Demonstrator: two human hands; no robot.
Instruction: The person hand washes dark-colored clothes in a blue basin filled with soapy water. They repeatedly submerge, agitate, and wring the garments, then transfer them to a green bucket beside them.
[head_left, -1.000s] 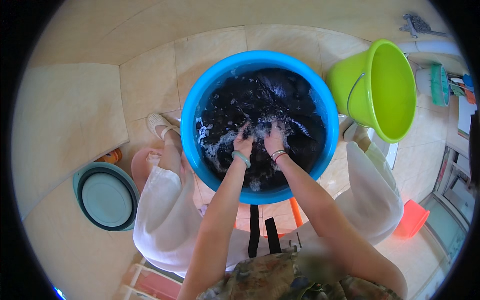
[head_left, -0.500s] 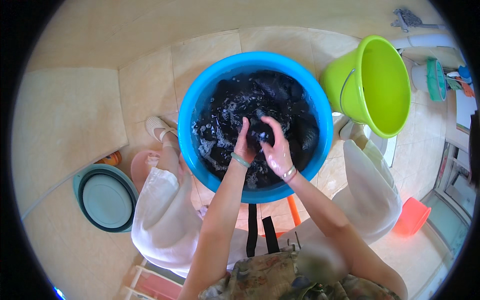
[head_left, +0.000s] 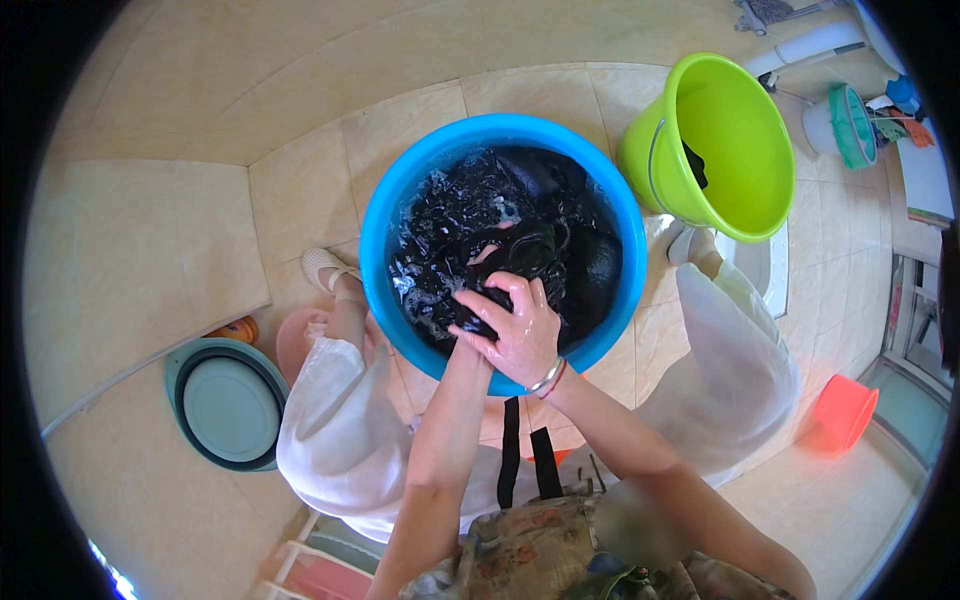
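Soaking black cloth (head_left: 575, 215) fills the blue basin (head_left: 377, 240), in water with patches of suds. My right hand (head_left: 520, 325) curls over a bunched part of this cloth near the basin's front, fingers spread apart and bent into it. A silver bangle and a red cord circle that wrist. Under the bunch lies my left hand (head_left: 483, 254), mostly covered; only bits of its fingers show through the wet folds. The left wrist passes beneath the right palm, and the cloth is gripped between both hands.
A lime-green bucket (head_left: 640, 150) with something black inside stands tilted at the right of the basin. Left are a grey-green folding basin (head_left: 230, 410) and a pink item (head_left: 295, 345). A coral bucket (head_left: 845, 412) sits at lower right. My white-trousered legs flank the basin.
Both hands were bare above the water, facing each other with fingers apart. Now they hold bunched black cloth, the right on top, nearer the basin's front. The view has shifted slightly.
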